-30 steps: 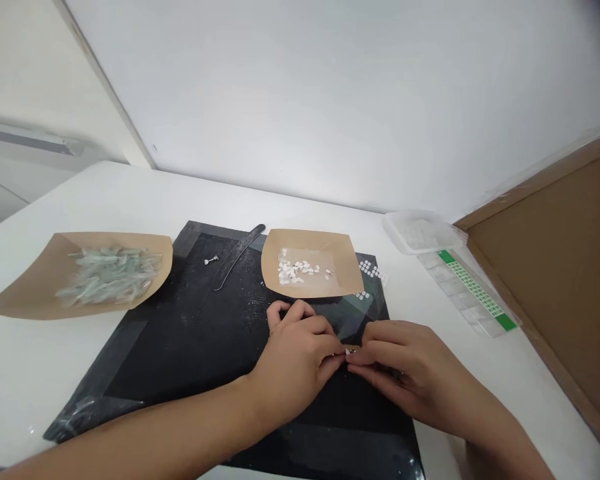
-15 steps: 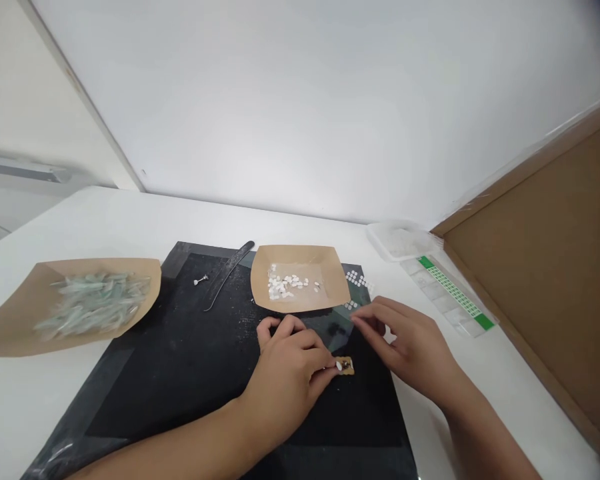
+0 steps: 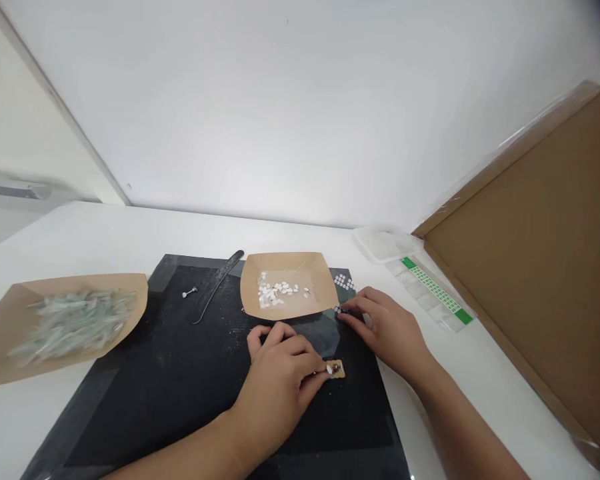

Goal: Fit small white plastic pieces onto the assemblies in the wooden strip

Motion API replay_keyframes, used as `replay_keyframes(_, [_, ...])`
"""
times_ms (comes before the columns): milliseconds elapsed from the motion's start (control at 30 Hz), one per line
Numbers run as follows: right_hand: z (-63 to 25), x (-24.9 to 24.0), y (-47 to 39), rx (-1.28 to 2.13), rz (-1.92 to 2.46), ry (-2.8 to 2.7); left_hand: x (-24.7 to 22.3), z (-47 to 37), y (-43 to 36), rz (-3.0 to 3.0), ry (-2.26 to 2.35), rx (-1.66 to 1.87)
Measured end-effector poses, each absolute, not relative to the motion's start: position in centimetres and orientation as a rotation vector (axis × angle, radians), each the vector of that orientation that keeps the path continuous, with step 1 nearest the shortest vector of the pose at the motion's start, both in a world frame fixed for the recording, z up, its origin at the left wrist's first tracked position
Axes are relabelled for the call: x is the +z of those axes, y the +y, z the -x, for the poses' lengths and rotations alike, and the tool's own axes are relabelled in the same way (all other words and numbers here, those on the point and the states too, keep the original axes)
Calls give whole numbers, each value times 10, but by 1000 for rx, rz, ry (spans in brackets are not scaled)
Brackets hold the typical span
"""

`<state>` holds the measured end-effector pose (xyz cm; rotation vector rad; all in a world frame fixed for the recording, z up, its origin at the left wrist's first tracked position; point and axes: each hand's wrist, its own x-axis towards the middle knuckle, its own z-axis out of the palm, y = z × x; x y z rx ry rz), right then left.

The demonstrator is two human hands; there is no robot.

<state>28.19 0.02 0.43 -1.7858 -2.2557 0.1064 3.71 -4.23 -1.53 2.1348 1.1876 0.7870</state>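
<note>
Right of centre, a probably light, stiff white piece (image 3: 329, 369) is being pinched by the left hand (image 3: 279, 375); edge grips being advised. The right hand (image 3: 391, 333), fingers parted, is being held at dots (image 3: 337, 309).

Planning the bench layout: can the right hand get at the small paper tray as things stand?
Likely yes. The right hand is close beside the small paper tray, with only flat white dots by the gap; the left hand sits nearer the wearer.

A mat (image 3: 180, 393) lies on the counter (image 3: 190, 230); on it, a card (image 3: 341, 374) sits in front of a tray (image 3: 326, 283), with stickers (image 3: 343, 282) right of the tray, a file (image 3: 219, 283) left
</note>
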Motion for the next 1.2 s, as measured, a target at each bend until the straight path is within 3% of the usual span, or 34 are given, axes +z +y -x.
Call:
replay_keyframes(333, [-278,3,4,133,1797,-2224,-21,-36,-46,-2308,1112,895])
replay_keyframes(1200, [-275,6,2,78,1654,-2316,-20,-34,-45,-2176,1089,740])
